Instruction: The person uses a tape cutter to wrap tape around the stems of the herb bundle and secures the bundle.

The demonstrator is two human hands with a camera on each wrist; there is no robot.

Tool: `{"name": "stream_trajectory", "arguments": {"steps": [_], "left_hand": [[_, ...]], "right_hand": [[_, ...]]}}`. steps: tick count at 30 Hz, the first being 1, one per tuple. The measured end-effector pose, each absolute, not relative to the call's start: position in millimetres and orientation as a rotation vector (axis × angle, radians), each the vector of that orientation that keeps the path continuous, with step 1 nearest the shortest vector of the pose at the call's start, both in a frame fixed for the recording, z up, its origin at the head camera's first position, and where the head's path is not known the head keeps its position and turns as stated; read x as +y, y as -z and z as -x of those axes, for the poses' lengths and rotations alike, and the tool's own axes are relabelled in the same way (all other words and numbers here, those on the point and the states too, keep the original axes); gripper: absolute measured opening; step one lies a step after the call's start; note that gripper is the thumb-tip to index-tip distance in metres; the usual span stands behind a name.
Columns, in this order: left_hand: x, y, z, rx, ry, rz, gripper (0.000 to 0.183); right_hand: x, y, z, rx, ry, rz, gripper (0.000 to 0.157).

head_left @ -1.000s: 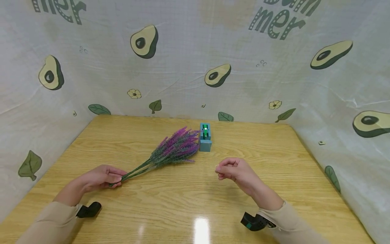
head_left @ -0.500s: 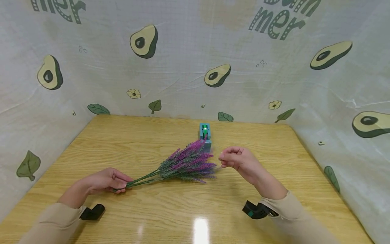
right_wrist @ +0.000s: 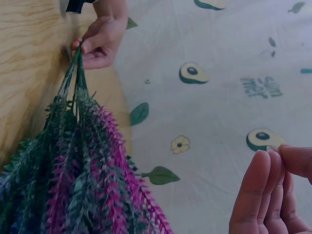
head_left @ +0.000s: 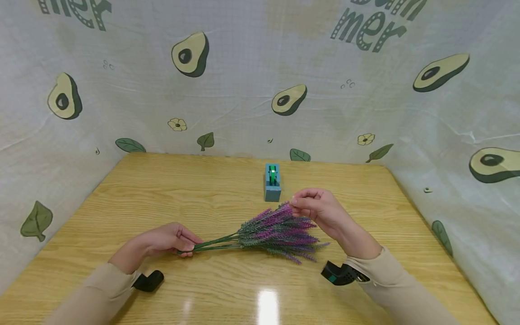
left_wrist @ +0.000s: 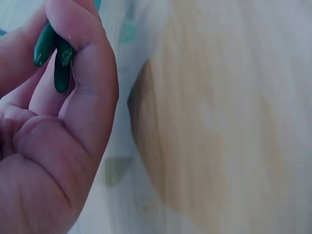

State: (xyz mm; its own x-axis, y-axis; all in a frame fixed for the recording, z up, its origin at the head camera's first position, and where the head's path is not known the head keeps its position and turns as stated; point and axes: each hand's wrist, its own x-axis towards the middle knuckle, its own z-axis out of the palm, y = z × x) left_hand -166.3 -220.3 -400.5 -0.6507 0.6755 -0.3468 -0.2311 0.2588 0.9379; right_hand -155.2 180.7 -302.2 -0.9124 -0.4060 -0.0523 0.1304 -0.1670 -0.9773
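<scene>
A bunch of artificial lavender [head_left: 280,232] with purple and green heads lies across the middle of the head view. My left hand [head_left: 172,241] pinches its green stems [head_left: 217,243] near their ends; the cut ends [left_wrist: 63,58] poke out between thumb and fingers in the left wrist view. Over the flower heads is my right hand [head_left: 321,210], its thumb and fingertips pressed together. They seem to pinch a small piece of clear tape [right_wrist: 271,148], hardly visible. Whether the fingertips touch the flowers cannot be told.
Behind the flowers stands a blue tape dispenser [head_left: 272,183] with a green roll. The wooden table [head_left: 183,189] meets a white curtain [head_left: 239,122] with printed avocados at its back and sides. Each wrist bears a black camera.
My left hand has moved the lavender rightward and nearer to me, turning it flatter across the table. The right hand has risen slightly in view, and the flower heads now lie beneath it.
</scene>
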Motion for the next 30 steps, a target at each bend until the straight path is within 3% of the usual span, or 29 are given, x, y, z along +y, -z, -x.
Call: {"name": "stream_trajectory", "arguments": {"steps": [30], "left_hand": [[-96,396,212,1.671,-1.518,-0.413,0.032]], "right_hand": [[173,309,147,1.825,2.085,0.261,0.012]]}}
